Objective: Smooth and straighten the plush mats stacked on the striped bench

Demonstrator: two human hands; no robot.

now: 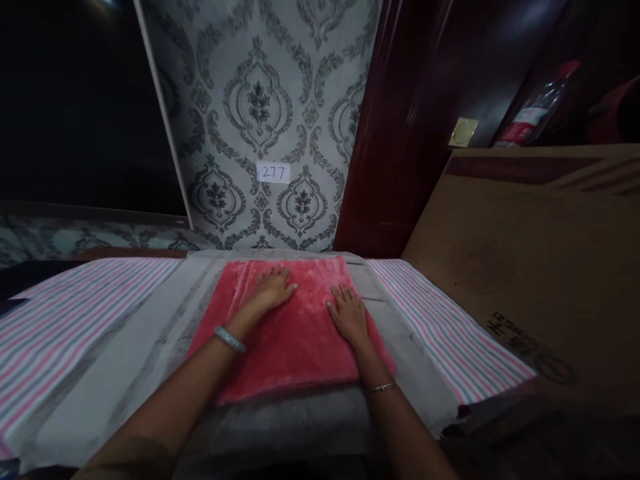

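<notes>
A pink plush cloth is spread out in front of me, with a few creases along its left side. My left hand rests on its upper left part, fingers stretched out. Near the right edge of the cloth, my right hand lies flat with its fingers spread. Neither hand grips anything. Beneath the cloth is a grey cover, which shows on both sides and along the front.
Striped fabric lies at the left, with more striped fabric at the right. A large cardboard box stands on the right, near a plastic bottle. A dark screen and a patterned wall are behind.
</notes>
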